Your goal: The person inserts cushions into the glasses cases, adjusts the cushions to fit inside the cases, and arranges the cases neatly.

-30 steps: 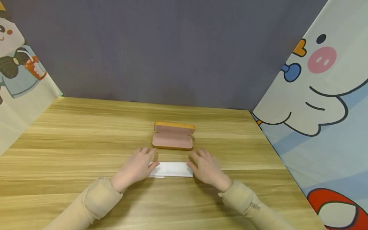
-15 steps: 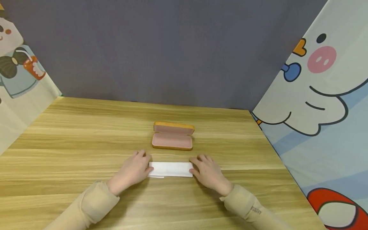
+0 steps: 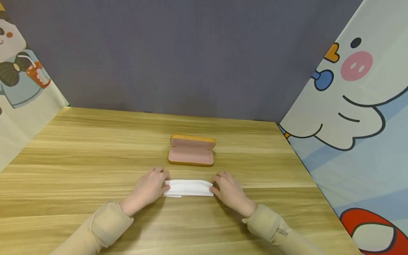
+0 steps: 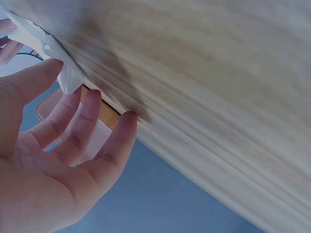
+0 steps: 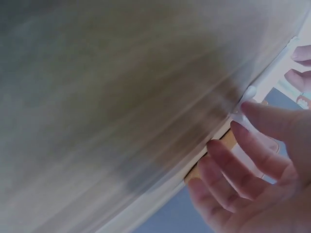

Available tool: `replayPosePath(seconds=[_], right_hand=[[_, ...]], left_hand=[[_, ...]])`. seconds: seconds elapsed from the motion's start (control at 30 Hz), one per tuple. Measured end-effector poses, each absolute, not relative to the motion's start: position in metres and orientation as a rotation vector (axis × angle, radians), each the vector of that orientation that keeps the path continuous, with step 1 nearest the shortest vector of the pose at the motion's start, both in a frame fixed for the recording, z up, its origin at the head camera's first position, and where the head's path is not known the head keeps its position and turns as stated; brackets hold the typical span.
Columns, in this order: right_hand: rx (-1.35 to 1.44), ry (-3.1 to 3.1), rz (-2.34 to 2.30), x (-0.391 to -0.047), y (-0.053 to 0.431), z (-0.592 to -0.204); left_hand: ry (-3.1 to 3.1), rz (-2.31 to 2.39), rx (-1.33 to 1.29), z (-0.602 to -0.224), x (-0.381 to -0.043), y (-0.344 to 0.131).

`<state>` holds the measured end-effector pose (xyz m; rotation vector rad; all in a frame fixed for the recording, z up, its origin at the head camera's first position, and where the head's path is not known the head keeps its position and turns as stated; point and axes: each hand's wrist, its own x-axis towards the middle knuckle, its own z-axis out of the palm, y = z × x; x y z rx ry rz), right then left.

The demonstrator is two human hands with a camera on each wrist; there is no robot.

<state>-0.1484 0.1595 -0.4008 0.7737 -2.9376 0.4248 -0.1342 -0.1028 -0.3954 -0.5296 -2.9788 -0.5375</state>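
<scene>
The folded white cloth (image 3: 189, 187) is lying as a narrow strip just below the middle of the frame in the head view, with the left hand (image 3: 147, 187) pinching its left end and the right hand (image 3: 230, 191) pinching its right end. The hands are staying well apart, the strip spanning between them. Above it, near the centre, an open case (image 3: 190, 156) with a pink lining is standing on the wooden table (image 3: 95, 148). Along the strip's lower left edge an under-layer is sticking out, and its upper right corner is slanting. Good handling is probably depending on catching every layer in both pinches, since a loose one could be slipping out and undoing the fold.

In the left wrist view, the cloth's end is sitting between thumb and index finger at upper left, while the other fingers are spreading below it. An even, gentle pull is likely serving better than a hard one.

In the right wrist view, thumb and index finger are pinching the other end right of centre, the strip running toward the upper right. Whether it is clearing the table is hard to tell; keeping both ends level should be helping the folds stay flat.
</scene>
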Motion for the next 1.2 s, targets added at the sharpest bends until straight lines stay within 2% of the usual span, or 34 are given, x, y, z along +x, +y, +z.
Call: replayPosePath(seconds=[0.37, 0.63, 1.2], right_hand=[[0.661, -3.024, 0.705, -0.156, 0.160, -0.397], [0.597, -3.013, 0.981, -0.175, 0.164, -0.390], [0.478, -2.980, 1.006, -0.216, 0.157, -0.374]], left_hand=[[-2.956, -0.792, -0.498, -0.395, -0.142, -0.101], [-2.888, -1.095, -0.478, -0.388, -0.160, -0.104], [-2.828, -1.236, -0.332, -0.372, -0.209, -0.102]])
